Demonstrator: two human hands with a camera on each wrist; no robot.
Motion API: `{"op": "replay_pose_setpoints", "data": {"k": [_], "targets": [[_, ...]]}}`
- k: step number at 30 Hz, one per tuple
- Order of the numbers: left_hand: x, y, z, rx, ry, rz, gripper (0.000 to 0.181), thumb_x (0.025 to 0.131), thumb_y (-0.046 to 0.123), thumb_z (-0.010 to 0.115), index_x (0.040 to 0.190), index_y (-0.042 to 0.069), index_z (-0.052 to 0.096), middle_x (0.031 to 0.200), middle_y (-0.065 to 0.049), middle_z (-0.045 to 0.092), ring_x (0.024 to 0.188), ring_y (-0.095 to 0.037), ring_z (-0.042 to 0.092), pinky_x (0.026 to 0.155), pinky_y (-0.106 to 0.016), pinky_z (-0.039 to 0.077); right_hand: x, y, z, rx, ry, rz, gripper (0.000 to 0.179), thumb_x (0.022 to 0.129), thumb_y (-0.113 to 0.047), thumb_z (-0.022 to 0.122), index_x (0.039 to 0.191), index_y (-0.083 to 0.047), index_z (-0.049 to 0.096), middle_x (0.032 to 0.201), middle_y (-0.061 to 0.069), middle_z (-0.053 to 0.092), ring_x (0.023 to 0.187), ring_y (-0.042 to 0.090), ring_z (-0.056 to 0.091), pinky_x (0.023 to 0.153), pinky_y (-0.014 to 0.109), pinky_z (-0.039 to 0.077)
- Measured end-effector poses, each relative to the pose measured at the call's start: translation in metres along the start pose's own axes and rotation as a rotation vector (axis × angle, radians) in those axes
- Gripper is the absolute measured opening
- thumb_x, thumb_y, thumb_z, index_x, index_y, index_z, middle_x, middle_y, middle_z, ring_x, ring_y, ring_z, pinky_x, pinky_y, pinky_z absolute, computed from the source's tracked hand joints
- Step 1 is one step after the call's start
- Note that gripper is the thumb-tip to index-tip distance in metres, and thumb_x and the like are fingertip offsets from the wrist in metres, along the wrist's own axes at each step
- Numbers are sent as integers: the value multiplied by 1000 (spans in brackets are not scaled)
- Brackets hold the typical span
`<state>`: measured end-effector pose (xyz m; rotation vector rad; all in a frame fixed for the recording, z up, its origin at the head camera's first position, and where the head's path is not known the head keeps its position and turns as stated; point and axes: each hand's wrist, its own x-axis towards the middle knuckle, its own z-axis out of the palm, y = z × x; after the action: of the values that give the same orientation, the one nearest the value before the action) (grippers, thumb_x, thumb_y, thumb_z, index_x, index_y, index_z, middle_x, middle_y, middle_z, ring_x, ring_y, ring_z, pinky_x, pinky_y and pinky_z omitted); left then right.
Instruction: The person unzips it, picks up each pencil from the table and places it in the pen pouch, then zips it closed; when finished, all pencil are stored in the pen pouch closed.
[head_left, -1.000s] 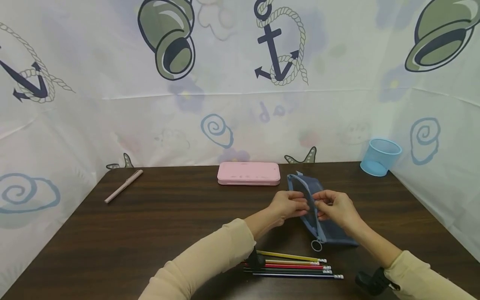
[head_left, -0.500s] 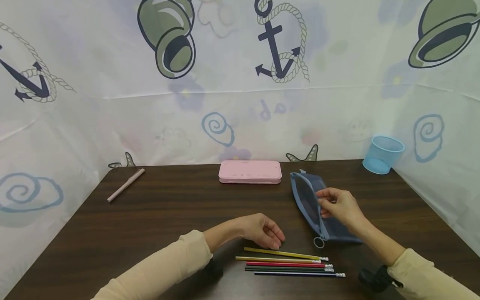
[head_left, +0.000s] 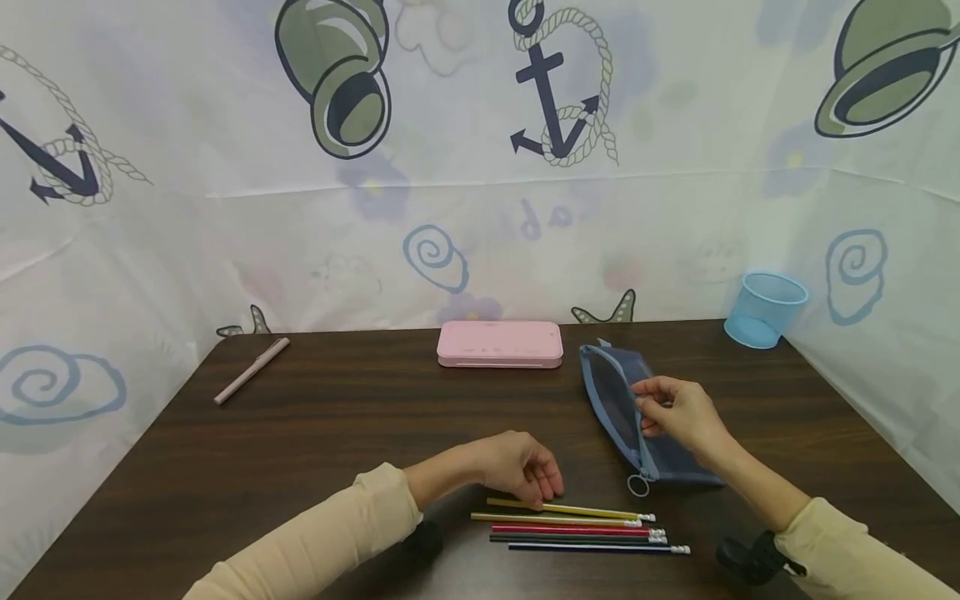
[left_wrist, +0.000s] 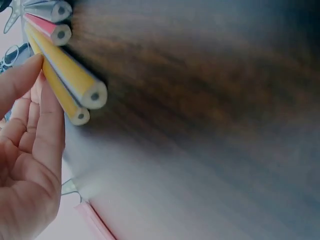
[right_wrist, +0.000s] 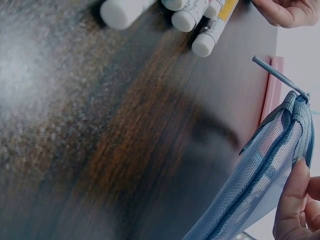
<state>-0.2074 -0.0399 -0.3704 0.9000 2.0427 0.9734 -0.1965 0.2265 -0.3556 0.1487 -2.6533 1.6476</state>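
Observation:
In the head view, my left hand (head_left: 521, 468) is at the yellow pencil (head_left: 592, 510) farthest from me in a row of several pencils. The left wrist view has its thumb and index finger pinching that pencil (left_wrist: 61, 95), right beside a second yellow pencil (left_wrist: 75, 70). A red pencil (head_left: 570, 528) and dark pencils (head_left: 592, 547) lie nearer to me, white erasers to the right. My right hand (head_left: 686, 414) pinches the zipped edge of a blue mesh pencil pouch (head_left: 682, 462). The pouch's mouth gapes toward the left, and a ring pull (head_left: 637, 486) hangs at its near end.
A pink pencil case (head_left: 499, 344) lies at the table's back edge. The translucent blue cup (head_left: 765, 310) stands in the back right corner. A pale pink pen (head_left: 251, 372) rests at the back left. Patterned white cloth (head_left: 480, 150) surrounds the dark wooden table (head_left: 337, 400).
My left hand has left the pouch's opening, moved down and left to the pencils, and taken hold of the farthest yellow one. My right hand still grips the pouch's edge.

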Motion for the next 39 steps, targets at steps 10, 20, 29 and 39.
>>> {"op": "replay_pose_setpoints", "data": {"k": [10, 20, 29, 39], "targets": [[3, 5, -1, 449, 9, 127, 14, 78, 0, 72, 86, 11, 69, 73, 9, 62, 65, 3, 54, 63, -9, 49, 1, 2, 0, 33, -1, 4, 28, 91, 3, 55, 115, 16, 53, 76, 7, 57, 60, 8, 59, 56, 24, 57], [-7, 3, -35, 351, -56, 91, 15, 79, -3, 70, 86, 10, 70, 73, 9, 60, 68, 1, 54, 64, -13, 49, 1, 3, -1, 46, 3, 6, 28, 91, 3, 55, 115, 16, 53, 76, 6, 57, 60, 8, 59, 56, 25, 57], [5, -7, -51, -83, 103, -95, 17, 85, 0, 61, 101, 0, 66, 82, 0, 65, 72, -9, 58, 67, -24, 55, 1, 3, 0, 37, 3, 9, 28, 90, 3, 55, 116, 15, 53, 77, 7, 57, 60, 8, 59, 56, 24, 57], [56, 5, -28, -647, 253, -234, 30, 94, 6, 56, 121, -6, 57, 108, -17, 67, 82, -13, 64, 62, -16, 54, -1, 0, 2, 27, 3, 17, 27, 91, 3, 55, 115, 15, 53, 77, 8, 57, 61, 9, 60, 57, 25, 57]]}}
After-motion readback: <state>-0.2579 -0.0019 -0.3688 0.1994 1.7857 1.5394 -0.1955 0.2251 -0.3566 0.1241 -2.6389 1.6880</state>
